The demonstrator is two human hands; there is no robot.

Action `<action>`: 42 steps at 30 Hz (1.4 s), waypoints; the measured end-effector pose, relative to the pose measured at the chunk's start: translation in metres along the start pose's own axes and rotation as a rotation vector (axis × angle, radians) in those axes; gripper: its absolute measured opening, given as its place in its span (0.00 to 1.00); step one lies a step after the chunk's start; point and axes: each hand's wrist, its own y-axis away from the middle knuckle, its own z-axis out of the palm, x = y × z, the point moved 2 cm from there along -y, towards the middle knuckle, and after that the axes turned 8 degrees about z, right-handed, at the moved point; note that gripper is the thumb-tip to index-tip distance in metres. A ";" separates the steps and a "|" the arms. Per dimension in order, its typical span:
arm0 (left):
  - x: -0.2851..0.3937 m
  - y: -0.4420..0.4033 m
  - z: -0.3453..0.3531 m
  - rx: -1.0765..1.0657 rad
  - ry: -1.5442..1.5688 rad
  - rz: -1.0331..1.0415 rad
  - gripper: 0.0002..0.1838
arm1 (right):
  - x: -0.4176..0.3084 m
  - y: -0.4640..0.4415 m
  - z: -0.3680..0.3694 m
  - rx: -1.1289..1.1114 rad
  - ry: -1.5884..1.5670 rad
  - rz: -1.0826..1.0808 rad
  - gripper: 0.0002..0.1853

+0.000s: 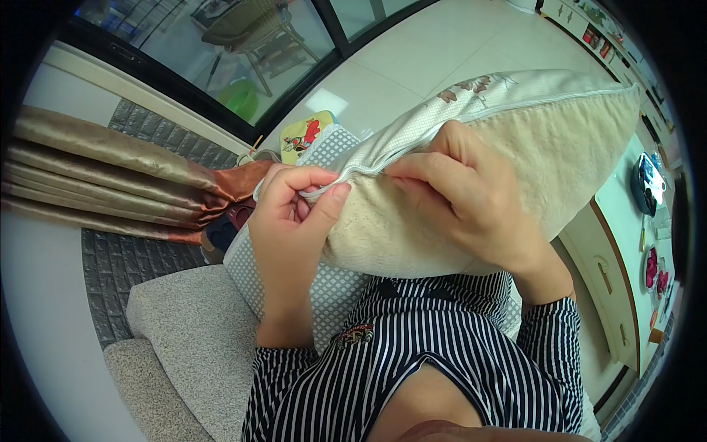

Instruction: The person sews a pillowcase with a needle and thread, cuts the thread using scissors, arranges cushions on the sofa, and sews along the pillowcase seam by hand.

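A cushion [560, 147] with a cream plush side and a white side with brown flower print rests across my lap. A white zipper seam [375, 168] runs along its upper edge. My left hand [294, 202] pinches the left end of this seam between thumb and fingers. Just to the right, the fingertips of my right hand [453, 184] are closed at the seam. Whether they hold the zipper's pull or only the fabric edge is hidden by the fingers.
I sit on a grey sofa [195, 317] with a dotted cover [328, 295]. Brown curtains [110, 177] hang at left beside a glass door [221, 59]. A cabinet [607, 280] at right carries a blue-rimmed tray [648, 184]. A yellow printed item [305, 132] lies beyond the cushion.
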 end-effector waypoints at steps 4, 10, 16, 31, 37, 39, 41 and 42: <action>0.004 0.006 0.006 0.050 -0.035 0.022 0.09 | -0.009 0.003 0.004 0.019 0.008 0.042 0.08; 0.006 0.009 0.008 0.041 -0.104 0.114 0.10 | -0.008 0.004 0.013 0.033 -0.018 0.073 0.07; 0.010 0.005 0.007 0.113 0.067 -0.025 0.11 | 0.002 -0.005 0.001 -0.063 -0.126 0.114 0.09; 0.000 -0.019 -0.012 -0.505 0.485 -0.308 0.11 | 0.024 -0.016 -0.006 -0.241 -0.292 0.068 0.07; -0.012 -0.014 -0.006 -0.517 0.572 -0.260 0.11 | 0.023 -0.014 -0.003 -0.276 -0.294 0.119 0.07; -0.015 -0.012 -0.005 -0.505 0.635 -0.308 0.10 | 0.023 -0.013 0.000 -0.268 -0.256 0.088 0.08; -0.012 -0.012 -0.005 -0.451 0.636 -0.341 0.09 | 0.011 -0.013 0.001 -0.171 -0.088 0.016 0.09; -0.011 -0.012 -0.005 -0.399 0.637 -0.374 0.09 | 0.002 -0.011 -0.001 -0.073 0.081 -0.054 0.09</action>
